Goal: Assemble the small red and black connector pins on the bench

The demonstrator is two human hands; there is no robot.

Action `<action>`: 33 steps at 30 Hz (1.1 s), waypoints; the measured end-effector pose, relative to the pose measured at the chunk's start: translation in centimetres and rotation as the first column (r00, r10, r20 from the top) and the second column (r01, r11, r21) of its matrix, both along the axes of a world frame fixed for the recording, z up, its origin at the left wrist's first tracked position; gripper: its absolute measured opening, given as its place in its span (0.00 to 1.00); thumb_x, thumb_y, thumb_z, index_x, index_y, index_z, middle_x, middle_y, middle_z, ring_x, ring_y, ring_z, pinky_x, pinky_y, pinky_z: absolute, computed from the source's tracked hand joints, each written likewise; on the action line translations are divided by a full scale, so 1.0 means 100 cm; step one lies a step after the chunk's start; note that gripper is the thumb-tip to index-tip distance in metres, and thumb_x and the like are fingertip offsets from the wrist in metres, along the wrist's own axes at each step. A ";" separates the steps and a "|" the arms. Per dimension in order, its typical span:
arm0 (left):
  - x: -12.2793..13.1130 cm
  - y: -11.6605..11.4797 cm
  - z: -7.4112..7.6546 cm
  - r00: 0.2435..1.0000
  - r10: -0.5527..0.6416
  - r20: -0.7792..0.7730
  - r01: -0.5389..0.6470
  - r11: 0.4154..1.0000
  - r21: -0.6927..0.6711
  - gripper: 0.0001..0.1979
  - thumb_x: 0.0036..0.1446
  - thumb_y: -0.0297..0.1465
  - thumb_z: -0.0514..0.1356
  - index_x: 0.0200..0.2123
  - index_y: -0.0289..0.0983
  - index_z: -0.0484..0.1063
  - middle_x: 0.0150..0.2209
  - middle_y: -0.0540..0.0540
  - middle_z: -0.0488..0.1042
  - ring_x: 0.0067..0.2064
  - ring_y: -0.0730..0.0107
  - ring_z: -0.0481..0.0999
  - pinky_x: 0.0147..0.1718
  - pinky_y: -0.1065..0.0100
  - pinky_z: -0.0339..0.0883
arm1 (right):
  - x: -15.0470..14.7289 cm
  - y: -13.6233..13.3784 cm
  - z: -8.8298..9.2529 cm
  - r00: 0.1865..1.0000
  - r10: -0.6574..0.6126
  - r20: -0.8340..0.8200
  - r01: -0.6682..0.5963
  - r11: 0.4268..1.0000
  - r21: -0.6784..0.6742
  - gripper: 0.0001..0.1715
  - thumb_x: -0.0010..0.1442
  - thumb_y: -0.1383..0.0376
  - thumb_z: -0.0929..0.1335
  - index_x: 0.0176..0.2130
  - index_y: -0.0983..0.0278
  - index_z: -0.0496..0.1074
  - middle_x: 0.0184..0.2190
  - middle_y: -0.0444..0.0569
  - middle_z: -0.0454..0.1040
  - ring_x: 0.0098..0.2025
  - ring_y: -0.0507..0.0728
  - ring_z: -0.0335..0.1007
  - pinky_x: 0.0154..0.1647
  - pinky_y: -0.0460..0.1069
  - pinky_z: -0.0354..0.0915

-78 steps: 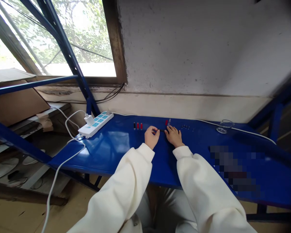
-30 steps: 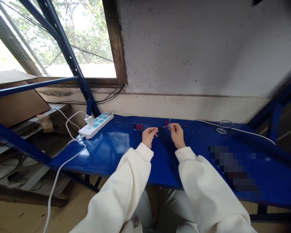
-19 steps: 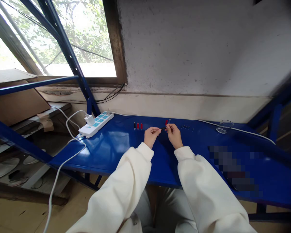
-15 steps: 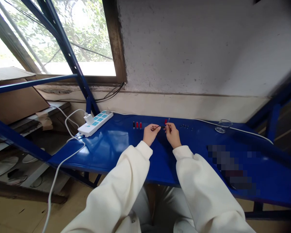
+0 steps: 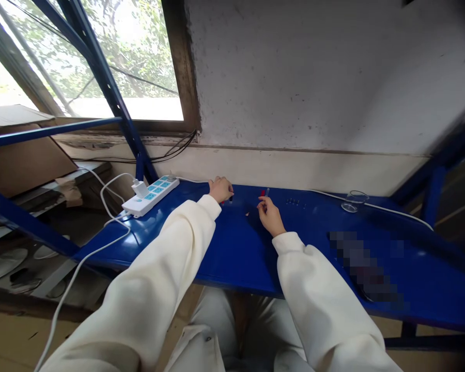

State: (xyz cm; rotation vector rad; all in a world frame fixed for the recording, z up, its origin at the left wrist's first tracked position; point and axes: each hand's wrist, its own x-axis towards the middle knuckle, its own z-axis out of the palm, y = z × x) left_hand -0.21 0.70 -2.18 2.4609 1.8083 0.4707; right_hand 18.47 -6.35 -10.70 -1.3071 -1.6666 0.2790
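I sit at a blue metal shelf. My left hand reaches far forward and left, fingers curled over the spot where a short row of small red and black plugs stands. A small black plug shows at its fingertips. My right hand rests on the shelf with thumb and forefinger pinched together; what they hold is too small to name. Just beyond it stand a small red piece and a thin clear piece. A tiny reddish bit lies between my hands.
A white power strip with a charger plugged in lies at the shelf's left end, its white cable hanging off the edge. A row of small dark parts and a glass dish sit to the right. Blue frame posts flank both sides.
My hands were together in the middle holding a thin black piece between them. They have parted: my left hand has moved left and forward to the plug row, while my right stayed.
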 end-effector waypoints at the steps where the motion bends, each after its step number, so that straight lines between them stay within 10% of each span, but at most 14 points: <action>1: -0.003 0.001 -0.004 1.000 0.008 -0.005 -0.008 1.000 -0.012 0.05 0.43 0.32 0.63 0.26 0.38 0.75 0.38 0.42 0.71 0.48 0.51 0.61 0.46 0.51 0.48 | 0.000 0.000 0.000 1.000 0.003 0.001 -0.003 1.000 -0.007 0.18 0.56 0.64 0.58 0.47 0.64 0.62 0.32 0.50 0.71 0.31 0.54 0.67 0.37 0.50 0.63; 33: -0.015 0.004 -0.021 0.999 -0.017 0.045 0.018 0.999 -0.034 0.08 0.43 0.31 0.61 0.31 0.40 0.75 0.39 0.42 0.71 0.48 0.51 0.62 0.44 0.54 0.47 | 0.004 0.000 0.000 0.997 -0.056 -0.046 0.056 0.998 -0.001 0.17 0.56 0.63 0.57 0.44 0.64 0.65 0.31 0.50 0.72 0.31 0.55 0.68 0.36 0.51 0.63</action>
